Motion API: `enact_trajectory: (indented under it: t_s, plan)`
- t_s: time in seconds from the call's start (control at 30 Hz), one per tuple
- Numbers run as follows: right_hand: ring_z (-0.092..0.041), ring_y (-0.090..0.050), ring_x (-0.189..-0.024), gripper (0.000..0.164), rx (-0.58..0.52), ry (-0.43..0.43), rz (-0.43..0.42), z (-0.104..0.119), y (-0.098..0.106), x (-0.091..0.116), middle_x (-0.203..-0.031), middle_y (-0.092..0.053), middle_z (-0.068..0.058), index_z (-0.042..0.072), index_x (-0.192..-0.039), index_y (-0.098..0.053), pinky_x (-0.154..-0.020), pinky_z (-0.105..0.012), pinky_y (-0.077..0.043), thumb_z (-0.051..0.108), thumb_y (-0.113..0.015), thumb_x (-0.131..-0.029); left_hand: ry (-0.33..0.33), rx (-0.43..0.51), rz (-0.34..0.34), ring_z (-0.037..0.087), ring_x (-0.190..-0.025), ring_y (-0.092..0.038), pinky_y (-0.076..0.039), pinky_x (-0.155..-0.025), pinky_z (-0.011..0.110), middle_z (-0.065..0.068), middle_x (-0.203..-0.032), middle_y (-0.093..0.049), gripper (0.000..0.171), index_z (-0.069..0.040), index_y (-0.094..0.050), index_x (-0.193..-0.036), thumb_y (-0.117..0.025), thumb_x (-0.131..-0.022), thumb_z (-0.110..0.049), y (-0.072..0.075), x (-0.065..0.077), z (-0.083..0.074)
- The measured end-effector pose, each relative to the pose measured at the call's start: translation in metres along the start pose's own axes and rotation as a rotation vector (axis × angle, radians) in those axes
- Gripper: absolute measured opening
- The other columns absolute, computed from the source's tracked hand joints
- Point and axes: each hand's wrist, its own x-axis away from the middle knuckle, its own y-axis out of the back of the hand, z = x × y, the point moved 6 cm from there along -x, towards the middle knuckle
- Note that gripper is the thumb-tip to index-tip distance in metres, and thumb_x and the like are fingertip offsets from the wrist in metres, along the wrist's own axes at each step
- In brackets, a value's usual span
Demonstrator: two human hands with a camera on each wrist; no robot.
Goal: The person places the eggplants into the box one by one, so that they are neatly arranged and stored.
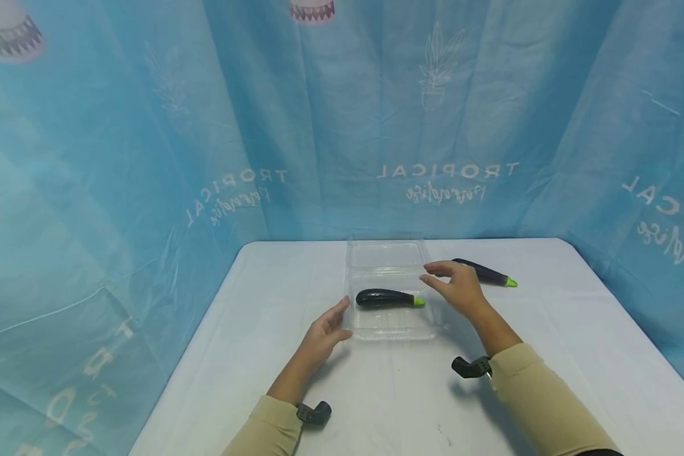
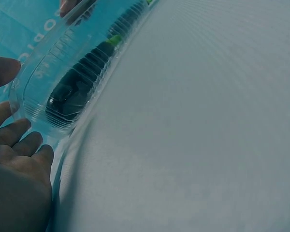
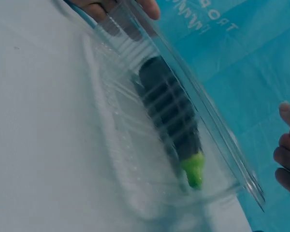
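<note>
A clear plastic clamshell container (image 1: pixel 396 333) lies on the table, its lid folded back away from me. Inside its near half rests a dark eggplant (image 1: pixel 383 297) with a bright green stem end pointing right. My left hand (image 1: pixel 322 332) is at the container's left side, fingers extended and thumb apart by the near corner. Over on the right, my right hand (image 1: pixel 460 290) hovers by the container's right edge, a gap showing in the right wrist view and nothing held. A second eggplant (image 1: pixel 490 274) lies beyond that hand, partly hidden by it.
A white-covered table (image 1: pixel 234 354) carries everything. Blue printed curtains (image 1: pixel 330 126) hang along the back and both sides. Dark wrist cameras are strapped at both sleeves.
</note>
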Motion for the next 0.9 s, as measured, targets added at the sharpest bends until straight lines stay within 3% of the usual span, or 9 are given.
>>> enact_trajectory:
  t_s: [0.1, 0.33, 0.5, 0.67, 0.8, 0.9]
  plan:
    - [-0.035, -0.071, -0.108, 0.036, -0.029, -0.074, -0.017, -0.008, 0.010, 0.003, -0.115, -0.076, -0.012, 0.006, -0.122, -0.077, -0.093, -0.061, -0.056, 0.029, -0.082, -0.096, -0.002, 0.007, 0.011, 0.024, -0.154, -0.030, -0.026, -0.124, 0.038, 0.003, -0.166, -0.038, 0.072, -0.004, -0.045, -0.158, -0.072, -0.091, -0.004, -0.001, 0.000, 0.001]
    - [-0.030, -0.071, -0.112, 0.041, -0.100, -0.234, -0.057, -0.026, 0.034, 0.010, -0.120, -0.075, -0.012, 0.003, -0.126, -0.074, -0.093, -0.048, -0.060, 0.032, -0.080, -0.097, -0.008, 0.023, 0.016, 0.025, -0.154, -0.031, -0.027, -0.123, 0.038, 0.004, -0.166, -0.037, 0.071, -0.003, -0.044, -0.158, -0.071, -0.092, -0.002, 0.000, 0.000, -0.002]
    - [-0.032, -0.071, -0.115, 0.044, -0.098, -0.264, -0.090, -0.037, 0.050, 0.015, -0.122, -0.074, -0.014, 0.001, -0.127, -0.073, -0.091, -0.027, -0.059, 0.032, -0.081, -0.096, 0.002, 0.018, 0.009, 0.021, -0.154, -0.031, -0.028, -0.123, 0.035, 0.000, -0.166, -0.038, 0.071, -0.005, -0.045, -0.158, -0.072, -0.092, -0.004, 0.000, 0.000, -0.001]
    - [-0.036, -0.069, -0.118, 0.049, -0.080, -0.253, -0.111, -0.052, 0.068, 0.019, -0.124, -0.073, -0.017, -0.001, -0.128, -0.072, -0.085, -0.009, -0.050, 0.035, -0.081, -0.095, -0.013, 0.048, 0.020, 0.026, -0.154, -0.029, -0.027, -0.123, 0.037, 0.006, -0.166, -0.037, 0.072, 0.000, -0.044, -0.158, -0.071, -0.092, -0.002, 0.000, -0.002, -0.002]
    - [-0.039, -0.066, -0.122, 0.054, -0.046, -0.290, -0.112, -0.072, 0.088, 0.023, -0.127, -0.071, -0.018, -0.001, -0.130, -0.070, -0.086, -0.013, -0.052, 0.039, -0.080, -0.095, 0.001, 0.070, 0.029, 0.027, -0.155, -0.028, -0.025, -0.124, 0.037, 0.008, -0.167, -0.036, 0.072, 0.001, -0.043, -0.157, -0.071, -0.091, 0.001, 0.000, -0.001, 0.000]
    - [-0.039, -0.061, -0.129, 0.060, -0.024, -0.347, -0.113, -0.089, 0.105, 0.025, -0.135, -0.068, -0.019, 0.001, -0.135, -0.068, -0.098, -0.032, -0.056, 0.044, -0.080, -0.095, 0.008, 0.065, 0.021, 0.025, -0.155, -0.028, -0.026, -0.124, 0.036, 0.007, -0.167, -0.036, 0.071, 0.000, -0.043, -0.158, -0.071, -0.092, 0.001, 0.002, -0.001, -0.001]
